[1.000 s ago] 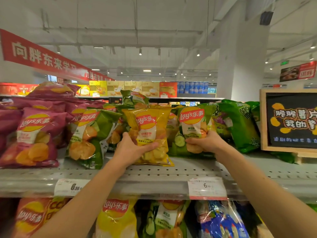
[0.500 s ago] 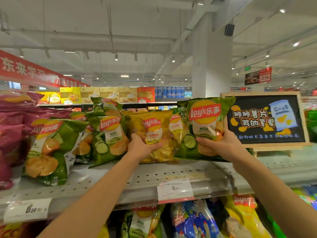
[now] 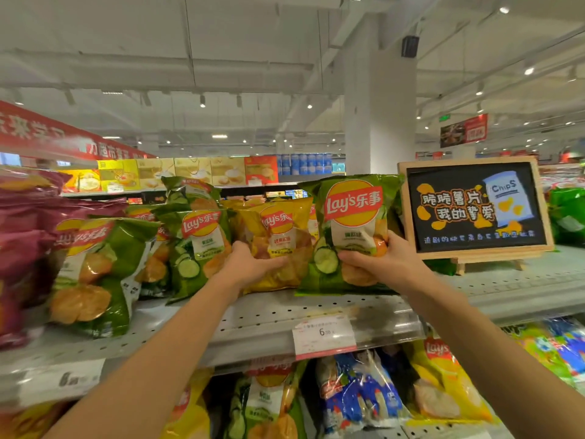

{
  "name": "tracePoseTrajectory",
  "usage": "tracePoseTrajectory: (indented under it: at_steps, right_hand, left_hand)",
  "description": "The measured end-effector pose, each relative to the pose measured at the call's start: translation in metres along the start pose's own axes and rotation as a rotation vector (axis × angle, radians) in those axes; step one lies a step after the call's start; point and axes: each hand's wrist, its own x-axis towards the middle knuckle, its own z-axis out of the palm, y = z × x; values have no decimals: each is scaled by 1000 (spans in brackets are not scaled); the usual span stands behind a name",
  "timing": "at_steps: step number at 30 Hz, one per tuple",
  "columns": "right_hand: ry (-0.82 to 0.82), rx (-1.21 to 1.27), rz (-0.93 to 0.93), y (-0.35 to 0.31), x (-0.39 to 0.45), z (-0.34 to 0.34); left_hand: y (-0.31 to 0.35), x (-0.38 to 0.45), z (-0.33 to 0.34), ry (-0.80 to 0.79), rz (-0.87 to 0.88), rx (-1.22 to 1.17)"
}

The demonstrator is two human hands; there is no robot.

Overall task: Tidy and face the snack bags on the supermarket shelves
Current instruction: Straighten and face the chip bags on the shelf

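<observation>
Grey perforated metal forms the top shelf [image 3: 316, 308], which runs across the whole view with rows of crisp bags standing on it. To the right of both hands, a wood-framed chalkboard sign [image 3: 474, 207] stands on a small easel on the same shelf. Left of the hands stand more green bags [image 3: 101, 267] and, at the far left, maroon bags [image 3: 19, 248]. The right hand [image 3: 384, 261] grips the lower half of a green cucumber-flavour crisp bag [image 3: 351, 217], fingers curled round its right edge and thumb across the front; the bag stands upright, facing forward, its bottom at the shelf. Just beside it, the left hand [image 3: 250, 264] holds the lower part of a yellow crisp bag [image 3: 278, 229], thumb on the front, the other fingers hidden. Below the fingers, a white price tag [image 3: 324, 335] hangs on the shelf edge.
</observation>
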Motion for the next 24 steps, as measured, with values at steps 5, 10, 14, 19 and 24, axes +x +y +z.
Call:
tracePoseTrajectory:
  at_steps: [5, 10, 14, 19, 24]
  right_hand:
    - [-101, 73, -38, -18, -3, 47]
    - [-196, 20, -10, -38, 5, 117]
    - [-270, -8, 50, -47, 9, 169]
    - [-353, -15, 143, -52, 13, 217]
    - [-347, -18, 195, -48, 25, 238]
  left_hand:
    - [-29, -43, -65, 144, 217, 316]
    - [-54, -111, -110, 76, 284, 613]
    - [-59, -131, -115, 47, 278, 719]
    - [-63, -130, -109, 113, 273, 650]
    - [-69, -128, -108, 133, 278, 588]
